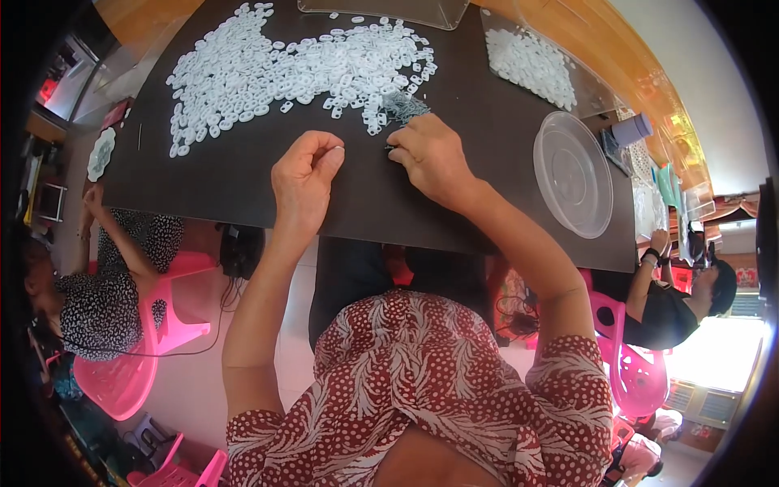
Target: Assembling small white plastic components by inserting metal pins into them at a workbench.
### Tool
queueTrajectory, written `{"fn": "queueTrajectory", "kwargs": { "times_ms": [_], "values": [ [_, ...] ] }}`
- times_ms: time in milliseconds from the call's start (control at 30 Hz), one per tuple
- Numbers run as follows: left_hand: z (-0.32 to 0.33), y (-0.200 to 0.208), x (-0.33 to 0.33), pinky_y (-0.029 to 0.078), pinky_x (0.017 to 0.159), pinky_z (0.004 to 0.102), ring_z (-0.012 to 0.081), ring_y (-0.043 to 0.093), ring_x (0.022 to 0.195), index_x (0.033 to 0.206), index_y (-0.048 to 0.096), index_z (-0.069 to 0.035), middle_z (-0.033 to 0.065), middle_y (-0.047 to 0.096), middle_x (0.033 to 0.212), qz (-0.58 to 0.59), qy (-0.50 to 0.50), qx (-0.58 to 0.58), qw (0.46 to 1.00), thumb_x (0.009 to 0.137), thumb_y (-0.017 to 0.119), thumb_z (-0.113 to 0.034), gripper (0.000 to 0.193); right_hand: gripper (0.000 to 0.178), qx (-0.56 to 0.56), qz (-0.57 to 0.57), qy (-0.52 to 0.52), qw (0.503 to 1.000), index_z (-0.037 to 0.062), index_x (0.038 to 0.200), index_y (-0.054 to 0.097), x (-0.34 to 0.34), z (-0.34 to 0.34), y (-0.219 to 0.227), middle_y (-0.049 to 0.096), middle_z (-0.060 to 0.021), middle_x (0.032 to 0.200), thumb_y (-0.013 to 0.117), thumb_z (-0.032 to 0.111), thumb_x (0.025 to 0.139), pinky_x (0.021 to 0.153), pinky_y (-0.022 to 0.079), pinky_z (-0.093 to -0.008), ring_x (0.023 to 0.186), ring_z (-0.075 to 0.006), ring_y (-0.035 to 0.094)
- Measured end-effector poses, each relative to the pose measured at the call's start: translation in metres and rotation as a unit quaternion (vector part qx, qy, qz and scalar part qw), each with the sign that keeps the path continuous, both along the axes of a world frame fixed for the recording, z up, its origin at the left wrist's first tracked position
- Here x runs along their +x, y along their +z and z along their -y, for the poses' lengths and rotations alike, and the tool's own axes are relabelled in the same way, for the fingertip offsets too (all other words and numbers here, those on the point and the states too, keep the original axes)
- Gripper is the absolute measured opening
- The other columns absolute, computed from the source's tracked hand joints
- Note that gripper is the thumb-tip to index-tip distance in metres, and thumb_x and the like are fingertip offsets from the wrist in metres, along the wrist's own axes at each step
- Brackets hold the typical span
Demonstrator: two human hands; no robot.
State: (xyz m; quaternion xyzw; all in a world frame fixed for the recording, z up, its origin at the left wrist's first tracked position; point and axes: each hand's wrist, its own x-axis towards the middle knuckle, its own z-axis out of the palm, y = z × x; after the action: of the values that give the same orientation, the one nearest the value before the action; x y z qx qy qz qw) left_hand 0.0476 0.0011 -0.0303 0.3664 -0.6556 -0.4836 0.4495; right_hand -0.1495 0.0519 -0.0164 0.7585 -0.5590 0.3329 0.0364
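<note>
Above the dark table, my left hand (pixel 307 172) is closed in a pinch, thumb against forefinger; a pale speck shows at the fingertips, too small to name. To its right, my right hand (pixel 436 162) is also closed, fingertips bent together beside a small heap of thin grey metal pieces (pixel 404 106). A dark bit shows at those fingertips, too small to make out. Beyond both hands spreads a large pile of small white oval plastic pieces with holes (pixel 243 77). The grey heap lies at the near right edge of this pile.
A clear round lid (pixel 573 174) lies at the table's right. Behind it, more white pieces (pixel 531 66) fill a clear tray. Another clear tray (pixel 389 10) stands at the far edge. A purple-lidded container (pixel 631 130) is far right. People sit at left and right on pink chairs (pixel 182 300).
</note>
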Motion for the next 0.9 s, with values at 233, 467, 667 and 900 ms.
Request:
{"fn": "queueTrajectory", "kwargs": {
  "times_ms": [233,467,667,900],
  "values": [
    [-0.004,0.003,0.000,0.041,0.066,0.0172,0.0025,0.048,0.072,0.092,0.062,0.000,-0.0040,0.057,0.080,-0.001,0.002,-0.005,1.000,0.085,0.061,-0.005,0.008,0.008,0.007,-0.028,0.013,1.000,0.0031,0.078,0.061,0.001,0.010,-0.003,0.056,-0.0088,0.070,0.067,0.004,0.072,0.063,0.045,-0.0369,0.070,-0.0274,0.055],
    [-0.009,0.011,-0.008,0.042,0.056,0.0251,0.0159,0.054,0.061,0.095,0.064,-0.004,0.0065,0.052,0.069,0.097,0.006,-0.231,0.968,0.077,0.063,0.002,0.019,0.013,0.265,0.320,0.012,0.910,-0.0037,0.076,0.062,0.012,0.002,0.026,0.064,-0.0077,0.071,0.061,0.009,0.079,0.058,0.048,-0.0278,0.061,-0.0143,0.058],
    [-0.007,0.016,-0.015,0.044,0.053,0.0323,0.0236,0.055,0.061,0.086,0.063,-0.005,0.0071,0.053,0.068,0.142,0.019,-0.368,0.919,0.070,0.068,0.003,0.019,0.011,0.356,0.425,0.020,0.832,-0.0031,0.076,0.063,0.015,-0.001,0.039,0.062,-0.0052,0.069,0.062,0.007,0.078,0.054,0.045,-0.0215,0.061,-0.0089,0.055],
    [-0.005,0.015,-0.020,0.045,0.054,0.0311,0.0224,0.056,0.061,0.081,0.061,-0.004,0.0074,0.054,0.068,0.142,-0.029,-0.360,0.922,0.069,0.066,0.002,0.015,0.009,0.336,0.475,0.020,0.813,-0.0032,0.083,0.063,0.011,-0.008,0.028,0.063,-0.0052,0.073,0.062,0.004,0.078,0.056,0.045,-0.0205,0.063,-0.0079,0.055]
  ]
}}
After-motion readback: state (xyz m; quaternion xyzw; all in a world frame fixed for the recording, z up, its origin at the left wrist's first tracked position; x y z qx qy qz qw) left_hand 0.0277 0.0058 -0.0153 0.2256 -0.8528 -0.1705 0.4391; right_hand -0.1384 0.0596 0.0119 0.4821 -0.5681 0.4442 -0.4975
